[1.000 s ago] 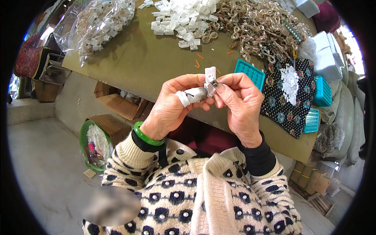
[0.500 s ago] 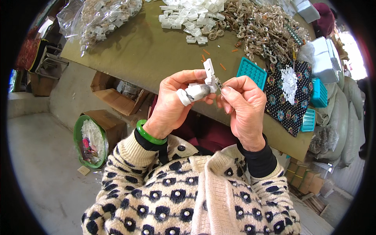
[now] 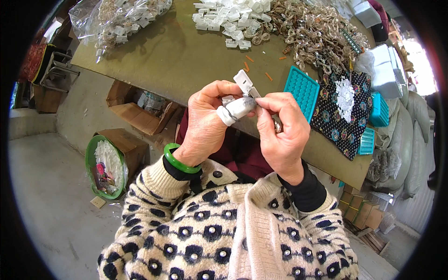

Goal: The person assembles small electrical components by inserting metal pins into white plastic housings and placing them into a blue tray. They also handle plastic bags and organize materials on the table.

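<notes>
My left hand is closed on a small white plastic case, whose flap stands up past the fingertips. A white cover with a greyed tip wraps a digit of this hand, and a green bangle rings the wrist. Pressed close from the right, my right hand has its thumb and forefinger pinched together at the case. What lies between those tips is hidden. Below its curled fingers a bit of something shiny shows, too small to name.
On the olive table lie white plastic cases, a heap of clear coiled cords, a stuffed plastic bag, orange slivers and a teal tray. White pieces rest on patterned cloth. A green basin stands on the floor.
My right hand has moved left against the case. The small metallic piece at its fingertips no longer shows there. The case's flap has tipped further left.
</notes>
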Motion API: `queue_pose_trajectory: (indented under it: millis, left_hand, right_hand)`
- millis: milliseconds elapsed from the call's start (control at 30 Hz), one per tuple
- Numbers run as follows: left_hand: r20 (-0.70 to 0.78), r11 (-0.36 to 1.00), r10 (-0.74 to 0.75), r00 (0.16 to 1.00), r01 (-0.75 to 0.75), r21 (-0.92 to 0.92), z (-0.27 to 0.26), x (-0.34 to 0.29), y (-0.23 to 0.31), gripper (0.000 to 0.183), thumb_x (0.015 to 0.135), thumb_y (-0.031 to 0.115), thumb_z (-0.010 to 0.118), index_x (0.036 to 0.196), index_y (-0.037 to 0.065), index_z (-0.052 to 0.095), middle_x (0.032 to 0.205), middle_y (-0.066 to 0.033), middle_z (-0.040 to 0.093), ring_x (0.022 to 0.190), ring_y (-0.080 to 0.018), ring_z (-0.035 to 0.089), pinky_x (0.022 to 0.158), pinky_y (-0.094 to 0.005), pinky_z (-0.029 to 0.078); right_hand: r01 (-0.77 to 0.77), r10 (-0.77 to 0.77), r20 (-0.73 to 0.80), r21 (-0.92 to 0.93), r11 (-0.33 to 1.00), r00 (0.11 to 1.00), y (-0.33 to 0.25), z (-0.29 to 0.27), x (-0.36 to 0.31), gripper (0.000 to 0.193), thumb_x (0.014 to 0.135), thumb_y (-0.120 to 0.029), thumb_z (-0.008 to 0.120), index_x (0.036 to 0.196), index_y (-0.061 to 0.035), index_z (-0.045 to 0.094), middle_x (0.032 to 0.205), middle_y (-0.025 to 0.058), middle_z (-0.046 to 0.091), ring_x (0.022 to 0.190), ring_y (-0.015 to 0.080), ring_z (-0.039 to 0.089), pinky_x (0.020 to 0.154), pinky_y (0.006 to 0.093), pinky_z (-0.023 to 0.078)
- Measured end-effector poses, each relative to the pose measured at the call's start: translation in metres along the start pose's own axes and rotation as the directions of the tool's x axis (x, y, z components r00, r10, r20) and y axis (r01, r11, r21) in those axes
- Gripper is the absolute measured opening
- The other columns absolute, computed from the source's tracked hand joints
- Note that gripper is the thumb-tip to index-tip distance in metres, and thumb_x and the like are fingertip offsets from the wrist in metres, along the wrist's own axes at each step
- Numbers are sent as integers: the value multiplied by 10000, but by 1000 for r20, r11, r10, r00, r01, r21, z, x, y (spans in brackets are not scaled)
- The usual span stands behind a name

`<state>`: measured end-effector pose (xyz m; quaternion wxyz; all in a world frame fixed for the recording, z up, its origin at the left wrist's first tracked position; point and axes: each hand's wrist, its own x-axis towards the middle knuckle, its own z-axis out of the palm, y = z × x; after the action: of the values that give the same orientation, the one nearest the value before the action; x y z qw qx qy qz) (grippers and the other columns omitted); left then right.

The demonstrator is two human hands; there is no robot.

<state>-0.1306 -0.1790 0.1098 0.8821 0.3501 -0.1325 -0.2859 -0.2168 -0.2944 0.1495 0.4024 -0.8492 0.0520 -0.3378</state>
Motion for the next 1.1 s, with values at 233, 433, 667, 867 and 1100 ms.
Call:
queue_pose_trajectory:
  millis: [233, 433, 667, 867, 1100]
  left_hand:
    - [-99, 999, -9, 995, 13, 42, 7, -1, 1, 224, 828, -24, 742, 1031, -38, 649, 925, -97, 699, 784, -144, 681, 751, -280, 572]
    - [-166, 961, 56, 984, -8, 277, 15, -5, -1, 224, 818, -29, 718, 1026, -28, 635, 891, -61, 677, 726, -106, 632, 638, -241, 529]
    - [-103, 913, -365, 925, 334, -232, 4, 1, 7, 241, 893, 73, 653, 1113, -6, 596, 892, -79, 653, 703, -154, 619, 596, -261, 501]
    - [-113, 885, -415, 903, 372, -280, 6, -1, 5, 284, 913, 139, 638, 1163, 15, 586, 938, -75, 650, 772, -162, 618, 621, -279, 494]
    - [-111, 943, -321, 941, 306, -132, 12, 2, 7, 317, 916, 124, 640, 1210, 18, 588, 991, -105, 681, 761, -153, 635, 658, -265, 528]
  right_hand:
    - [211, -222, -38, -195, 958, 974, 4, 5, -4, 268, 769, 160, 666, 989, 8, 639, 920, 141, 629, 776, 245, 628, 669, 317, 515]
    - [309, -328, -38, -245, 919, 944, 13, 8, -3, 270, 759, 159, 675, 965, -6, 619, 874, 124, 613, 725, 251, 596, 604, 322, 485]
    - [147, -154, -61, -113, 983, 986, 13, 8, -8, 219, 787, 132, 681, 917, -26, 605, 801, 83, 568, 665, 214, 532, 539, 303, 426]
    - [196, -210, -97, -133, 972, 973, 19, 8, -8, 178, 808, 78, 698, 892, -38, 593, 788, 63, 527, 641, 180, 501, 526, 269, 398]
    - [-504, 551, 113, 584, 637, 827, 11, 5, -14, 127, 892, 72, 619, 952, -19, 553, 879, 28, 614, 659, 69, 538, 580, 211, 441]
